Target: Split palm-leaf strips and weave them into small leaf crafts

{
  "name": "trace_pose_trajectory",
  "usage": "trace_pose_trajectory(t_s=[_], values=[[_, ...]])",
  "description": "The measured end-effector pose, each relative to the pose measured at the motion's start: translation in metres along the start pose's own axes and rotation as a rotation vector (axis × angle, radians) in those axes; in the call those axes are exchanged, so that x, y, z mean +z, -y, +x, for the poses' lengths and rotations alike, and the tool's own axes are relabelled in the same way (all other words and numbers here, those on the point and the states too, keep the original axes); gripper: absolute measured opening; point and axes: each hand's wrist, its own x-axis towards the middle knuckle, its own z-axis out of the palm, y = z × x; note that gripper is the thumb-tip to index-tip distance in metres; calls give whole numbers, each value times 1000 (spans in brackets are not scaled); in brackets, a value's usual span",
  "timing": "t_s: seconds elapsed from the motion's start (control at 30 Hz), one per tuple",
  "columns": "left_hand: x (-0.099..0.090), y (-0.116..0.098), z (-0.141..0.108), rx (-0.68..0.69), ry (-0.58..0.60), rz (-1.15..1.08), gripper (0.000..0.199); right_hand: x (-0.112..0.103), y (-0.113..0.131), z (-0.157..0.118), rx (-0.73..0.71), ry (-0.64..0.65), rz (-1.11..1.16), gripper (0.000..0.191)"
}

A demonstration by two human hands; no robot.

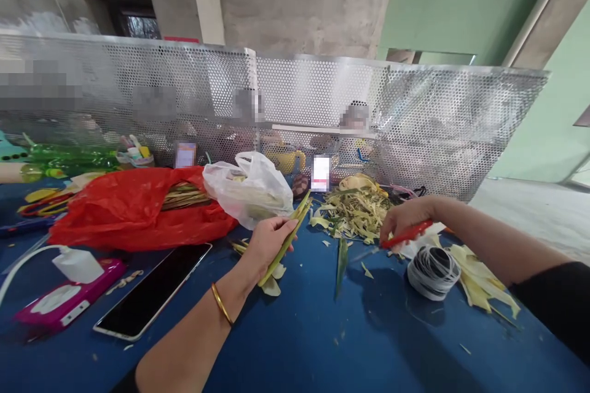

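Your blue table (318, 344) ran beneath the white bag (249, 193) and everything around it, and a perforated screen (304, 92) stood beyond that bag. The red bag (133, 212) sprawled just left of the white bag, dry stalks showing at its opening. A heap of scraps (359, 215) lay to the white bag's right. Your phone (154, 291) lay nearer you than the white bag and to its left, its face dark; the pink power strip (99, 282) sat farther left.

Your left hand (274, 242) was just on your side of the white bag, its grip closed around the leaf strips (294, 228), which slanted up and away from you. Your right hand (405, 221) was well right of the white bag, its grip closed around the red tool (410, 234), whose blurred tip pointed left. The spool (433, 273) sat right of the white bag and nearer you, just below that hand in view.
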Motion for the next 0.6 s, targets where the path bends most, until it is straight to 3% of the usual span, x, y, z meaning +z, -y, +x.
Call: trace_pose_trajectory(t_s=[0.13,0.2,0.3,0.5,0.6], values=[[-2,1,2,9,-21,0,37,-13,-7,21,-16,-314,55,34],[-3,2,3,27,-31,7,37,-18,-10,22,-39,-377,67,36],[-2,1,2,32,-17,17,37,-18,-13,11,-44,-326,78,40],[1,1,-1,13,21,4,37,3,-11,-7,-108,72,-10,45],[1,3,-1,20,21,10,38,9,-9,6,-83,-17,35,45]])
